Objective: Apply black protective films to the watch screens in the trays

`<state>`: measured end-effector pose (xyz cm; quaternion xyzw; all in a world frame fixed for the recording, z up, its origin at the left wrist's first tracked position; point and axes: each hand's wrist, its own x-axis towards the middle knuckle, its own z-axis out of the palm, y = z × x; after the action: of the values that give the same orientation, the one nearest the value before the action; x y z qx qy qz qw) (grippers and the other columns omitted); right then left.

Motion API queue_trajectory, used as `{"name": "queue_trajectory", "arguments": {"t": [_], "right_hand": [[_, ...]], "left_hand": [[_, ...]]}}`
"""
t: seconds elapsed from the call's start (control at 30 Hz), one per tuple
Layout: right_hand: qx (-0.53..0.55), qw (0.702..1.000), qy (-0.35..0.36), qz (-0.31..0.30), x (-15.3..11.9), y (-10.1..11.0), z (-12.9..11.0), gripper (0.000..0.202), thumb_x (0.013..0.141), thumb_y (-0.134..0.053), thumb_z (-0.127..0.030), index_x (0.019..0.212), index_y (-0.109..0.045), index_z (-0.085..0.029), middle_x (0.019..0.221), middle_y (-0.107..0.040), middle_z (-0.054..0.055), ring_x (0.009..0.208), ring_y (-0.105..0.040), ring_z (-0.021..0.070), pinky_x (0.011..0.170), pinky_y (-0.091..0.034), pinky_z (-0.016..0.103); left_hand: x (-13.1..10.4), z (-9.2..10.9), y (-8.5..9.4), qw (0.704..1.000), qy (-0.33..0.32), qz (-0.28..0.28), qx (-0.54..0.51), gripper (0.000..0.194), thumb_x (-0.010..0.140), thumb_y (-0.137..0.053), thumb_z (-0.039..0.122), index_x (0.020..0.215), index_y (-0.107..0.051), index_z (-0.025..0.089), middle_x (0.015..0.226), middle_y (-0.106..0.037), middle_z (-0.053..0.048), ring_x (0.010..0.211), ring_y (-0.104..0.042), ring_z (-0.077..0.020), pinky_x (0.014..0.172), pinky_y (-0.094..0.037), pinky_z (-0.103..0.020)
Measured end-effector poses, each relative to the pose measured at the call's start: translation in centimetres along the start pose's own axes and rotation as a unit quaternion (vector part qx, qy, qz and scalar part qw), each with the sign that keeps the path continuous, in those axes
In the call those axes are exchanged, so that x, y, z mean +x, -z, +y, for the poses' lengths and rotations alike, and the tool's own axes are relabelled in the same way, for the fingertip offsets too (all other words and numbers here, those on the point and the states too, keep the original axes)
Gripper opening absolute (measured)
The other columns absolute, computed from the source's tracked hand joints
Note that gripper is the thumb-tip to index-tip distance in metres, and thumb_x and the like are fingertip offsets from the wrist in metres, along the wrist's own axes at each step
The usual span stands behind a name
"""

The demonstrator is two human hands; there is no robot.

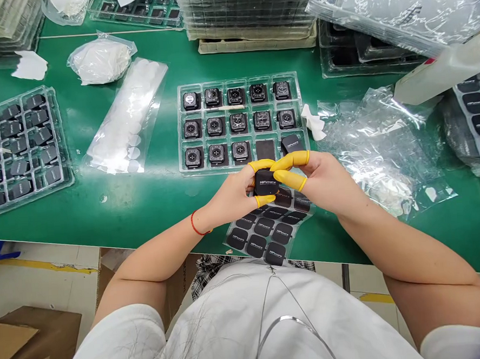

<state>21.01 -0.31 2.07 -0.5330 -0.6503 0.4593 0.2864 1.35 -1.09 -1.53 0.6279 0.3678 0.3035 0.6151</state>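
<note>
Between the yellow-capped thumb and fingers of my left hand (233, 197) is a black square smartwatch body (266, 183), its "HiFuture" face up. My right hand (321, 179), also in yellow finger cots, pinches at the watch's upper right edge; whether a film lies between those fingertips I cannot tell. Below the hands lies a sheet of black HiFuture stickers (264, 227), partly covered by them. Just beyond, a clear tray (299, 97) holds several watch bodies, mostly sensor side up. In its front row, one compartment shows a bare dark pad, and a HiFuture-faced piece (290, 143) sits tilted at the right.
Another filled tray (66, 174) lies left, near a strip of round clear stickers (125, 121) and a bagged white bundle (101, 59). Stacked trays (248, 14) stand behind. Crumpled plastic bags (379, 155) and a translucent bottle (440, 72) occupy the right.
</note>
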Motion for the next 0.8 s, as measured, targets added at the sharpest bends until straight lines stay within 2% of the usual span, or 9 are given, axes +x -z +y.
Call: {"name": "queue_trajectory", "arguments": {"t": [0.1,0.17,0.23,0.3,0.4,0.47,0.6,0.7,0.8], "right_hand": [[-0.151,0.982,0.100,0.053,-0.3,-0.3,-0.2,0.018,0.083,-0.063,-0.033,0.095,-0.072,-0.023,0.085,-0.071,0.005,0.087,-0.064,0.0245,0.089,-0.048,0.047],[-0.213,0.966,0.137,0.054,-0.4,-0.7,-0.4,0.035,0.078,-0.069,-0.039,0.108,-0.069,-0.021,0.087,-0.070,0.007,0.087,-0.063,0.0275,0.088,-0.048,0.050],[-0.206,0.971,0.123,0.016,-0.1,-1.0,-0.4,0.050,0.076,-0.072,-0.041,0.120,-0.063,-0.020,0.097,-0.071,0.008,0.085,-0.064,0.0266,0.080,-0.051,0.046],[-0.151,0.985,0.089,-0.001,0.9,-1.0,0.0,0.044,0.081,-0.066,-0.038,0.121,-0.061,-0.021,0.102,-0.071,0.007,0.082,-0.065,0.0228,0.074,-0.052,0.039],[-0.110,0.990,0.036,0.077,3.4,-0.5,1.7,0.027,0.091,-0.052,-0.036,0.111,-0.063,-0.022,0.095,-0.070,0.006,0.080,-0.065,0.0204,0.071,-0.051,0.035],[-0.176,0.979,0.023,0.103,5.3,-0.2,3.0,0.024,0.093,-0.050,-0.032,0.106,-0.065,-0.020,0.095,-0.071,0.008,0.083,-0.065,0.0231,0.073,-0.050,0.037],[-0.392,0.911,0.124,0.040,7.4,-1.1,3.8,0.026,0.092,-0.047,-0.019,0.101,-0.071,-0.015,0.105,-0.070,0.013,0.097,-0.059,0.0285,0.083,-0.045,0.043],[-0.465,0.859,0.210,-0.032,7.8,-2.7,2.2,0.025,0.093,-0.050,-0.025,0.100,-0.072,-0.015,0.102,-0.070,0.013,0.092,-0.056,0.0267,0.075,-0.041,0.039],[-0.526,0.816,0.224,-0.087,8.3,-4.2,0.2,0.017,0.088,-0.056,-0.018,0.092,-0.071,-0.013,0.090,-0.070,0.015,0.088,-0.056,0.0272,0.068,-0.035,0.037]], "left_hand": [[0.0,0.2,0.0,1.000,0.009,0.009,0.004,0.055,0.079,-0.070,0.020,0.129,-0.048,0.024,0.118,-0.066,-0.005,0.088,-0.069,-0.0140,0.080,-0.059,-0.029],[0.0,0.3,-0.1,1.000,0.002,0.008,0.007,0.052,0.079,-0.071,0.020,0.126,-0.050,0.023,0.119,-0.066,-0.006,0.088,-0.068,-0.0148,0.079,-0.058,-0.029],[0.0,0.3,-0.2,1.000,-0.008,0.006,0.000,0.050,0.078,-0.071,0.019,0.124,-0.052,0.022,0.120,-0.066,-0.007,0.093,-0.069,-0.0166,0.080,-0.057,-0.029],[0.1,0.3,-0.3,1.000,0.008,0.017,-0.018,0.057,0.079,-0.069,0.018,0.131,-0.046,0.023,0.111,-0.069,-0.006,0.094,-0.070,-0.0179,0.080,-0.057,-0.030],[0.3,0.2,-0.3,0.994,0.083,0.050,-0.043,0.081,0.081,-0.068,0.017,0.148,-0.023,0.024,0.089,-0.073,-0.003,0.087,-0.072,-0.0187,0.075,-0.057,-0.031],[0.4,0.1,-0.1,0.990,0.116,0.047,-0.057,0.077,0.083,-0.064,0.013,0.148,-0.023,0.019,0.083,-0.073,-0.003,0.086,-0.073,-0.0185,0.077,-0.056,-0.031],[0.6,-0.1,0.2,0.990,0.121,0.028,-0.062,0.032,0.084,-0.058,0.008,0.115,-0.055,0.012,0.084,-0.073,-0.007,0.085,-0.073,-0.0160,0.081,-0.056,-0.030],[0.6,-0.3,0.1,0.990,0.119,0.021,-0.069,0.012,0.083,-0.059,0.007,0.094,-0.060,0.012,0.087,-0.071,-0.006,0.085,-0.072,-0.0153,0.081,-0.057,-0.031],[0.7,-0.4,0.1,0.990,0.116,0.014,-0.075,0.008,0.081,-0.059,0.007,0.086,-0.061,0.012,0.085,-0.070,-0.005,0.083,-0.071,-0.0141,0.082,-0.057,-0.031]]}}
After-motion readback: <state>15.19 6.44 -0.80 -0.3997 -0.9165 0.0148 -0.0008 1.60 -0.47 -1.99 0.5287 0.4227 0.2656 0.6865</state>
